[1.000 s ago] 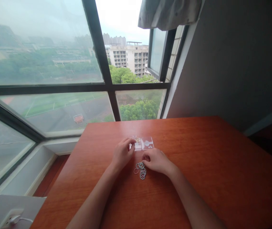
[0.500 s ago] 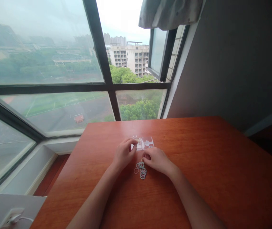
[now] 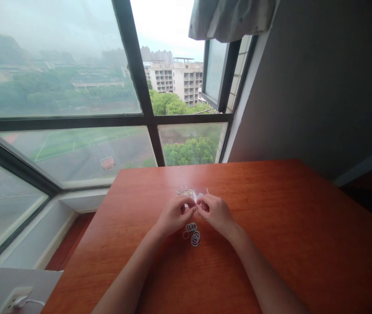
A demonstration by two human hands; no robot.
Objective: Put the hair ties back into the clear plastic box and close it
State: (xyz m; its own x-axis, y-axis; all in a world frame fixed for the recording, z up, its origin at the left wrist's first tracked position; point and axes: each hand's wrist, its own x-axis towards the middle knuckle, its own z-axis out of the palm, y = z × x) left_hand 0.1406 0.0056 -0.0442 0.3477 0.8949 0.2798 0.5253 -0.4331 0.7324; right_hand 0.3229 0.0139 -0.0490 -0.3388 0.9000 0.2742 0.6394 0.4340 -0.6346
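My left hand (image 3: 175,214) and my right hand (image 3: 218,213) meet over the table, thumbs and forefingers pinched with the tips almost touching. My right fingertips appear to hold a small ring, mostly hidden. Whatever is in my left pinch is too small to make out. Just below the hands lies a loose group of pale grey-green rings (image 3: 195,238), several overlapping. A single thin ring (image 3: 186,235) is at their left. Behind my fingers is a clear plastic bag (image 3: 202,191), partly covered by my right hand, with gold-coloured rings (image 3: 183,192) at its left side.
The reddish-brown wooden table (image 3: 271,226) reaches to the window frame (image 3: 107,122) at the back. A grey wall (image 3: 306,87) stands on the right. A white plug (image 3: 19,302) sits in a wall socket at lower left.
My right hand has risen from beside the ring group, and the ring at its fingertips has left the group. My left hand has come down and right from the bag, uncovering gold-coloured rings.
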